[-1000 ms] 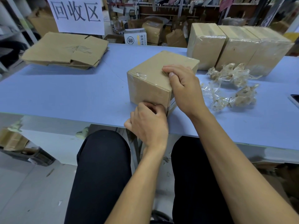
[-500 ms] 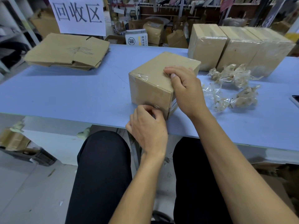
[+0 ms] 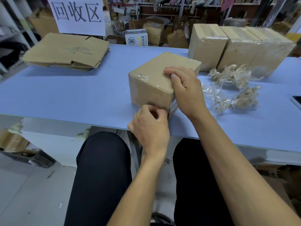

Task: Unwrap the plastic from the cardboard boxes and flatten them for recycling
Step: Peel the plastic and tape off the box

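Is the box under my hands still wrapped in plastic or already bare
Still wrapped. Shiny film creases across the box at its top corner; the left hand picks at its lower edge, the right hand steadies it.

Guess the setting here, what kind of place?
Likely a warehouse or packing room's recycling station: a paper sign over flattened cardboard, wrapped boxes queued on the table, and cluttered stock shelves behind.
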